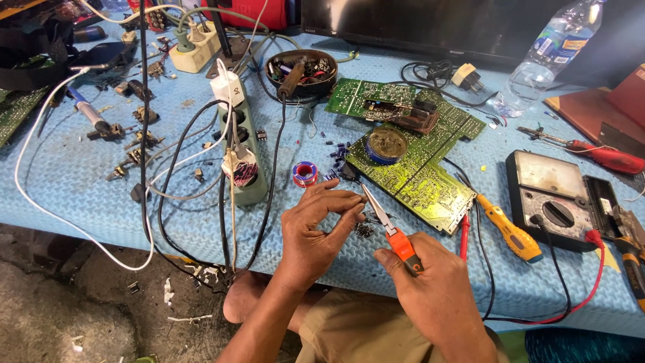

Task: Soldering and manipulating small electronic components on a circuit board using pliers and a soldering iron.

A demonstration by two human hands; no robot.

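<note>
Nearest the camera, the right hand (437,286) is wrapped around the orange handles of slim needle-nose pliers (386,222), whose long axis runs from lower right up to upper left, tips pointing at the left hand (316,225). That hand's fingertips are pressed together, pinching something too small to make out, just left of the plier tips and touching or nearly so. Both hands hover over the near edge of the blue padded surface (67,181), just in front of the green circuit board (416,171).

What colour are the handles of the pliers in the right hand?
Orange, on the pliers in the right hand; head view.
</note>
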